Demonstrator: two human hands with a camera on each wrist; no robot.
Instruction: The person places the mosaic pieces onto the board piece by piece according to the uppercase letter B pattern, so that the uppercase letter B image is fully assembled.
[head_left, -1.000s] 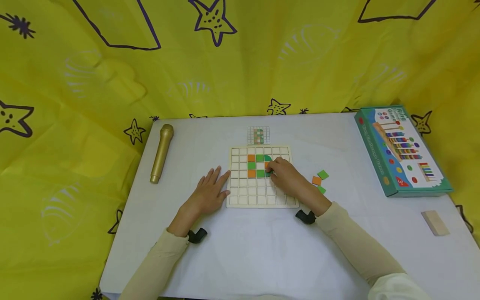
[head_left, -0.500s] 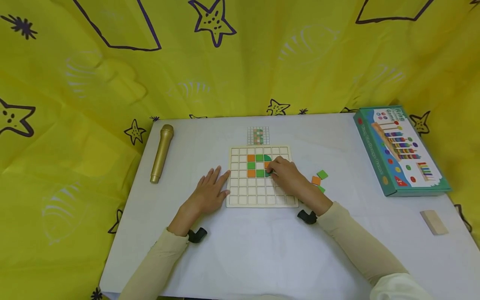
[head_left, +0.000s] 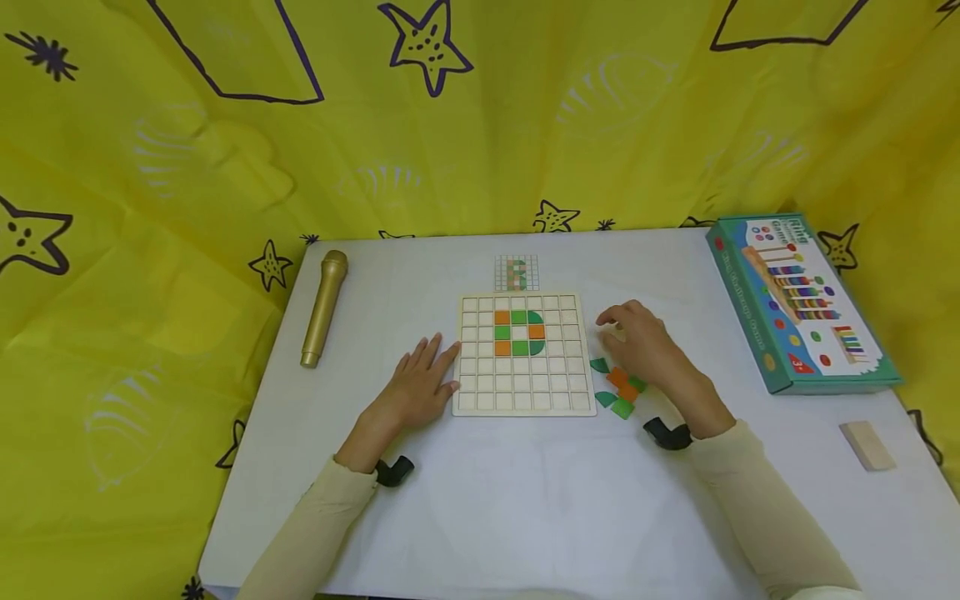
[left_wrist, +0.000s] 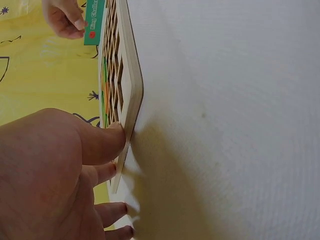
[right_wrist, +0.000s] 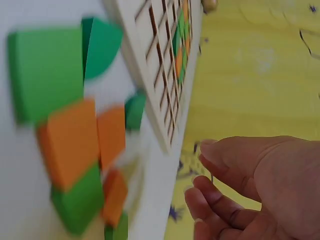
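A pale wooden grid board (head_left: 480, 377) lies on the table. Orange and green tiles, such as an orange square tile (head_left: 536, 332) and a green quarter-round tile (head_left: 536, 347), form a ring in its cells. My left hand (head_left: 417, 390) rests flat with spread fingers at the board's left edge; in the left wrist view its thumb (left_wrist: 102, 144) touches the rim. To the right of the board, my right hand (head_left: 643, 343) hovers over loose tiles, its fingers loosely bent and nothing between them. Among these tiles are a green square (head_left: 622, 408) and a green quarter-round (head_left: 605, 399).
Behind the board lies a small pattern card (head_left: 517, 272). A gold microphone (head_left: 324, 308) lies at the left. At the right are a green game box (head_left: 806, 304) and a wooden block (head_left: 868, 445). A yellow curtain (head_left: 480, 125) hangs behind the white table (head_left: 495, 508).
My right hand has left the board's ring of tiles and moved right, over the loose tiles. The tiles it covered now show. My left hand has stayed in place.
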